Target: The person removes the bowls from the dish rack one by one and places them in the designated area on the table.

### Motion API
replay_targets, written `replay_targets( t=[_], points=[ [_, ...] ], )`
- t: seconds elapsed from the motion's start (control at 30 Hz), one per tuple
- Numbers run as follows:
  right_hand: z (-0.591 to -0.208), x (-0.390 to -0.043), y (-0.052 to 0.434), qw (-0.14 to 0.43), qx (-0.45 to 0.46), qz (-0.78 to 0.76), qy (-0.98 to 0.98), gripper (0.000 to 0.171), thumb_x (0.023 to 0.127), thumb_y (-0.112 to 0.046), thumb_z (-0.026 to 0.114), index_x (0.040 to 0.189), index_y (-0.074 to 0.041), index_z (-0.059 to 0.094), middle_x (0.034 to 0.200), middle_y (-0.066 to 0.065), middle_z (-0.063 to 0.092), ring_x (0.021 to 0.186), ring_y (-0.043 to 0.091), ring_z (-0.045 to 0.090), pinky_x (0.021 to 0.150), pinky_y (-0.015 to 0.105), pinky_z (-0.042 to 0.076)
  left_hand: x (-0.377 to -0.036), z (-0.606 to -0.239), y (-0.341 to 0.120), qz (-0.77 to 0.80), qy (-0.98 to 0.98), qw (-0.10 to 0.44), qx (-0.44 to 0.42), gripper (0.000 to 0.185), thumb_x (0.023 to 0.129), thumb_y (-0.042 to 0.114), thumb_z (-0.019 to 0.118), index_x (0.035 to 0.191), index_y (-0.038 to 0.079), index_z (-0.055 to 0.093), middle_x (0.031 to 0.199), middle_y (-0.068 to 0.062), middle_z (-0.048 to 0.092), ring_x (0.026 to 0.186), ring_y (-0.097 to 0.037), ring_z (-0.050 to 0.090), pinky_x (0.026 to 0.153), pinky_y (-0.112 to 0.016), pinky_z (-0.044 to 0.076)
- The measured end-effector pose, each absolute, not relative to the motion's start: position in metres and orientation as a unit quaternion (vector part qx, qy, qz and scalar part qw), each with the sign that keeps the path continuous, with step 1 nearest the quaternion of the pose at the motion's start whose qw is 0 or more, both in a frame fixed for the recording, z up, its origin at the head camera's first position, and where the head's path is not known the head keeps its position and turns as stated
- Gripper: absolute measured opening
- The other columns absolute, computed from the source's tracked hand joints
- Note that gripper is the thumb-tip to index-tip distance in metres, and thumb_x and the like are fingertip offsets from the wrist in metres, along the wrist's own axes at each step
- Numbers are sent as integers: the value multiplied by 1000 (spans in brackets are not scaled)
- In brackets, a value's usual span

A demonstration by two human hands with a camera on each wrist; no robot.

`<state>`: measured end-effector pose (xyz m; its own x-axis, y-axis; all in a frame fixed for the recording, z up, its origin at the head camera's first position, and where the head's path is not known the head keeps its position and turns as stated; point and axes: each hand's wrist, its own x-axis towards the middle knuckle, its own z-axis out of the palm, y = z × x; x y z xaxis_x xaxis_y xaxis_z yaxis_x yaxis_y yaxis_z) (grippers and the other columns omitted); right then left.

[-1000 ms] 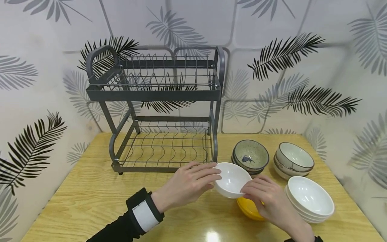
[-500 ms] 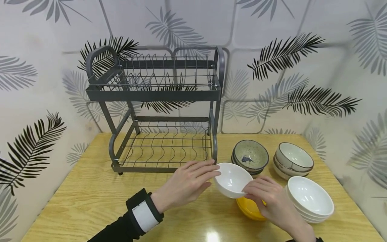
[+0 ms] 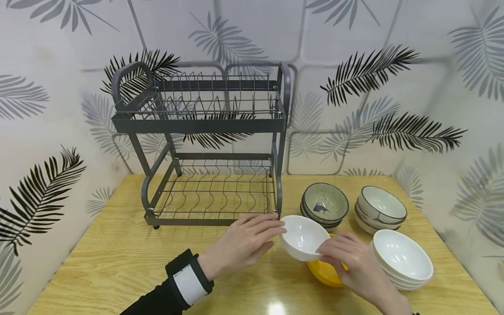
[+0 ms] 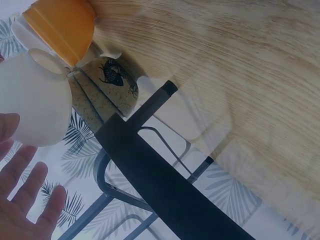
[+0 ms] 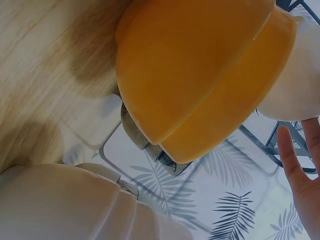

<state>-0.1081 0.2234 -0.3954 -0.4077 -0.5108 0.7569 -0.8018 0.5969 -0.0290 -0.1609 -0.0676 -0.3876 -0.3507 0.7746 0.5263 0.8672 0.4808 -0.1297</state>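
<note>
Two-tier grey dish rack (image 3: pixel 204 144) at back-centre of wooden table (image 3: pixel 118 262), both tiers hold nothing. R of rack: stack of speckled bowls w/ fish motif (image 3: pixel 324 204), just beside it stack of cream bowls w/ dark rim (image 3: pixel 381 209), nearer the person a stack of white bowls (image 3: pixel 401 259). Yellow bowl stack (image 3: pixel 324 273) sits on table in front of speckled stack; in R wrist view looks like two nested yellow bowls. Small white bowl (image 3: pixel 304 237) is held tilted above the yellow stack, just in front of rack's R front post, mouth facing up and toward the person. L hand (image 3: pixel 246 243) w/ fingers nearly straight, tips touching bowl's L rim/side, not curled round it; black sleeve w/ white wrist band. R hand (image 3: pixel 350 260) pinches bowl's R rim, thumb over the edge, fingers curled beneath, partly covering the yellow stack. L wrist view shows white bowl's underside and foot ring next to L fingers
</note>
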Motion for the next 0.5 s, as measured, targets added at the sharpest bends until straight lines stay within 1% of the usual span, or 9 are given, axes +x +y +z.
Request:
replay_targets(
  t=[0.07,0.13,0.33,0.43,0.5],
  points=[
    [-396,-108,223,365,402,202,-815,43,107,-37,44,89,-14,75,88,-6,77,80,15,68,84,30,50,-161,-388,-68,-98,-818,266,-501,42,93,23,71,134,19,63,141,4,64,136,-18,56,111,-39,49],
    [-397,-108,224,363,400,201,-817,43,107,-38,44,89,-14,75,88,-6,77,80,15,68,85,30,50,-161,-389,-68,-118,-823,251,-497,42,94,21,70,135,19,62,142,3,62,137,-18,55,112,-39,48],
    [-398,-109,227,362,405,203,-815,42,107,-35,45,88,-12,74,87,-4,77,81,18,69,87,32,49,-163,-391,-74,-155,-858,171,-459,47,98,22,64,144,18,54,153,-1,52,144,-21,47,117,-46,43],
    [-397,-109,231,370,399,204,-814,42,107,-35,45,87,-12,74,86,-4,76,80,19,69,87,28,49,-165,-392,-79,-159,-871,149,-440,52,98,22,64,148,18,49,157,-3,47,147,-24,43,117,-49,42],
    [-397,-109,234,370,391,207,-817,43,107,-37,45,86,-12,74,85,-4,76,80,18,68,90,23,48,-166,-392,-81,-158,-878,143,-429,56,98,23,64,150,20,45,159,-2,44,149,-24,41,118,-49,41]
  ],
)
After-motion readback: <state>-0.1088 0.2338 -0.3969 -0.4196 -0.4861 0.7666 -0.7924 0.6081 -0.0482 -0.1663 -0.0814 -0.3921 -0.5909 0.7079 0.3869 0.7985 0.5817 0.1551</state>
